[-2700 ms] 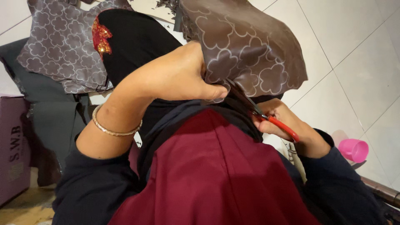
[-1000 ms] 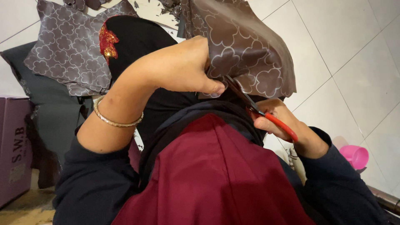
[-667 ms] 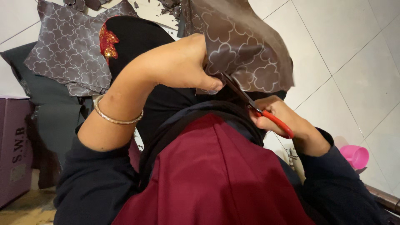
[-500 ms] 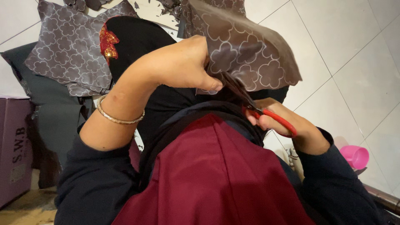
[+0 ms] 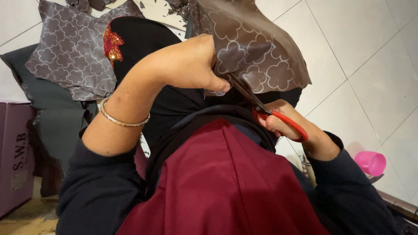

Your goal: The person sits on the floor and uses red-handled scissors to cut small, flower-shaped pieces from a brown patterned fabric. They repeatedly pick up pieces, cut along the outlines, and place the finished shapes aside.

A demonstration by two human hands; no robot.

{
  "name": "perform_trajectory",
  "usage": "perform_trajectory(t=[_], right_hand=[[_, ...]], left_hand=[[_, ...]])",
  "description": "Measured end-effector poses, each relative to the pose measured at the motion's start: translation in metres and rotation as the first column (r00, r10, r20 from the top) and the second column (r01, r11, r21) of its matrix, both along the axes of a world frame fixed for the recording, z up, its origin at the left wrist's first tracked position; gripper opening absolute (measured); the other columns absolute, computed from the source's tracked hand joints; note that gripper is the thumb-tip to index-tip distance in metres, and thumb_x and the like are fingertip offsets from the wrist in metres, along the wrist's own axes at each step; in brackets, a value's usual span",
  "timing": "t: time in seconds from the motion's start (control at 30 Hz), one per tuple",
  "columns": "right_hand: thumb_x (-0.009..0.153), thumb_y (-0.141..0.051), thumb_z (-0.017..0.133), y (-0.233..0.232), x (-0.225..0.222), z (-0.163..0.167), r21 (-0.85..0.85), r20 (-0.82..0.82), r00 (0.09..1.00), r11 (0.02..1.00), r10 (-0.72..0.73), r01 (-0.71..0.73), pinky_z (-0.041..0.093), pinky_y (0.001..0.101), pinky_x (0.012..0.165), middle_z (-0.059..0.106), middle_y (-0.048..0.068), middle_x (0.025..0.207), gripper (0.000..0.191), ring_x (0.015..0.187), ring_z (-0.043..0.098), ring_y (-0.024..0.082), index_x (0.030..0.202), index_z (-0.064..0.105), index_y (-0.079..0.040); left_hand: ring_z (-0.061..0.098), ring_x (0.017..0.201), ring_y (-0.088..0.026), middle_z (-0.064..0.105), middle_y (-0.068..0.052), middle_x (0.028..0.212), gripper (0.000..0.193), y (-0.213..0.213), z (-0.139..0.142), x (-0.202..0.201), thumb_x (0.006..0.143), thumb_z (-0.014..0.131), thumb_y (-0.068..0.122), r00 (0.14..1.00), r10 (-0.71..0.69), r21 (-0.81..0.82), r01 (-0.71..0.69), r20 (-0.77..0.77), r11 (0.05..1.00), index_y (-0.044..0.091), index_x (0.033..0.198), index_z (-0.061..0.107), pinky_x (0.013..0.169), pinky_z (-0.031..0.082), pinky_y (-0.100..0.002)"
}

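Scissors (image 5: pixel 265 111) have crept further along the brown patterned fabric (image 5: pixel 252 48); right hand (image 5: pixel 283 122) clamped on handles, left hand (image 5: pixel 191 65) pinching cloth. Cut partway, uncut fabric remains.

One package only: purple rectangular box (image 5: pixel 15 156) at nine o'clock, against the left frame edge, standing on the floor, pale lettering and a small tan label on its side.

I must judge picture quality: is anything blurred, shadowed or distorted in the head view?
Head view: even, soft light, no glare; left hand, fabric and scissors are sharp; the red cloth nearest the camera looks soft; floor tile lines splay outward, suggesting a wide lens.
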State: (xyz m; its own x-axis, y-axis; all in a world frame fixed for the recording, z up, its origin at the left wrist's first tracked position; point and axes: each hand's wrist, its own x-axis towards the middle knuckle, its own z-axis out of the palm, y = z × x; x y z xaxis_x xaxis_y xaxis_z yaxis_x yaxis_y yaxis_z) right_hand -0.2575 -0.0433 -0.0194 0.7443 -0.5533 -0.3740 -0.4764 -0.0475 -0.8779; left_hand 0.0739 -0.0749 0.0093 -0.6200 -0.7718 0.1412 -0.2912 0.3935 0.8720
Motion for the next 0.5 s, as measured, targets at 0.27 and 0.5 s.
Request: perform_trajectory(t=[0.27, 0.5], right_hand=[[0.088, -0.085, 0.044, -0.002, 0.003, 0.006, -0.061, 0.038, 0.999, 0.997, 0.038, -0.036, 0.034, 0.0223, 0.044, 0.049, -0.004, 0.054, 0.078, 0.047, 0.048, 0.005, 0.073, 0.059, -0.010], [0.090, -0.075, 0.051, 0.003, 0.001, -0.005, 0.010, 0.048, 0.998, 0.999, -0.050, 0.050, 0.036, 0.0221, 0.041, 0.050, -0.003, 0.057, 0.070, 0.045, 0.047, 0.006, 0.068, 0.055, -0.009]], left_hand=[[0.062, 0.058, -0.023, 0.064, -0.016, 0.064, 0.035, -0.001, -0.003, -0.002, 0.072, 0.084, 0.022, 0.997, 0.024, 0.013, -0.025, 0.067, 1.000, -0.005, 0.079, 0.064, 0.055, 0.050, -0.036], [0.063, 0.060, -0.022, 0.066, -0.015, 0.067, 0.034, -0.003, -0.004, -0.002, 0.072, 0.084, 0.022, 1.000, 0.006, -0.014, -0.006, 0.004, 1.000, -0.005, 0.083, 0.064, 0.057, 0.051, -0.035]])
